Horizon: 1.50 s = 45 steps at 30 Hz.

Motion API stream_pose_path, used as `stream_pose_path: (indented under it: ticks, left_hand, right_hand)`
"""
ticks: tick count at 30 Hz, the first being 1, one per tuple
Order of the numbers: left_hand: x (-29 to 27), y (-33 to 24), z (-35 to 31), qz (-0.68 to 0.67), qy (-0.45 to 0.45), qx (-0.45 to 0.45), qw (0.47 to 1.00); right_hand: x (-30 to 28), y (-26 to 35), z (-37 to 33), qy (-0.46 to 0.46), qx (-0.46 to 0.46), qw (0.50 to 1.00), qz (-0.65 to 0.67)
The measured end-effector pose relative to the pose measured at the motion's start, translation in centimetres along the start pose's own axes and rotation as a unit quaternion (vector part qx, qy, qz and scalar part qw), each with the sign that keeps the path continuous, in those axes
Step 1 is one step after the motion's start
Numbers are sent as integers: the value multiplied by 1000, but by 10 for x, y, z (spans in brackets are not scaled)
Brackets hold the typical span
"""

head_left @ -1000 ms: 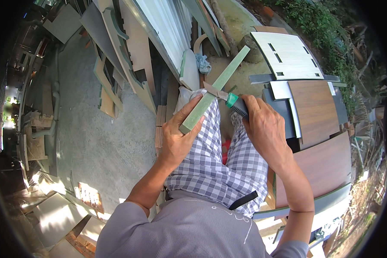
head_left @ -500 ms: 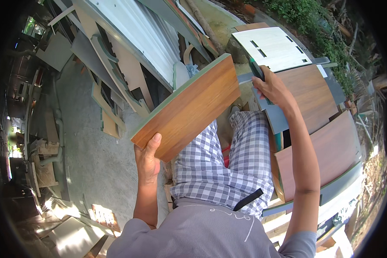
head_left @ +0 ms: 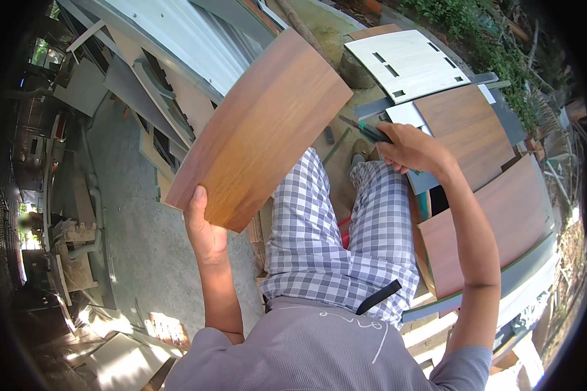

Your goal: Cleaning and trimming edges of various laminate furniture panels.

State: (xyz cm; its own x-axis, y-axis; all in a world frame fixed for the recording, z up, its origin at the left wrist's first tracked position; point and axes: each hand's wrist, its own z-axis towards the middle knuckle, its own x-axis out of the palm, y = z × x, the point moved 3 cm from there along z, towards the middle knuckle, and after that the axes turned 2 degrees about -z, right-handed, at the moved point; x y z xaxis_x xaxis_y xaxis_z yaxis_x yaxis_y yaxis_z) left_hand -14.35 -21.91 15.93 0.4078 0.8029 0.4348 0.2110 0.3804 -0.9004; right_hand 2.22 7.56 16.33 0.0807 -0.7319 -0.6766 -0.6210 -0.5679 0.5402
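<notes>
A rectangular wood-grain board [head_left: 264, 127] is raised at a slant above my lap, its brown face turned toward me. My left hand [head_left: 205, 228] grips its lower left corner, thumb on the face and the other fingers hidden behind. In my right hand [head_left: 414, 146] is a green-and-black utility knife [head_left: 366, 130]. The tip points left toward the board's right edge, and a gap shows between them. Checked trousers [head_left: 336, 241] cover my legs below the board.
White corrugated sheet [head_left: 176, 32] and cut panels [head_left: 137, 98] lean at the upper left. On my right lie a white slotted panel [head_left: 407, 65], a brown panel [head_left: 466, 133] and a pinkish panel [head_left: 486, 228]. Grey concrete floor [head_left: 143, 260] stretches on the left; green plants [head_left: 450, 32] grow upper right.
The board has moved up and left and turned, so its face shows more broadly and its green edge no longer shows. My right hand has lowered, swinging the knife tip toward the left.
</notes>
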Motion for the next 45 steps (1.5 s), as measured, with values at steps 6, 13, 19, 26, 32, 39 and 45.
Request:
stream_pose_path:
  ticks: [6, 13, 19, 26, 32, 39, 45]
  left_hand:
    - [-7, 40, 28, -521, 78, -361, 770]
    - [26, 77, 25, -618, 124, -459, 627]
    - [31, 78, 16, -566, 65, -435, 697]
    - [20, 69, -18, -539, 38, -503, 675]
    - [17, 97, -31, -406, 15, -472, 783]
    - [109, 115, -74, -392, 118, -486, 773]
    - [181, 150, -130, -224, 315, -520, 762]
  right_hand:
    - [39, 16, -22, -335, -136, 920, 151]
    - [126, 73, -31, -398, -350, 848, 21]
    - [125, 60, -21, -449, -352, 821, -29]
    - [34, -3, 13, -557, -201, 804, -47]
    - [3, -84, 2, -511, -16, 770, 382]
    - [106, -16, -85, -508, -114, 661, 540]
    - [104, -81, -185, -512, -35, 513, 688]
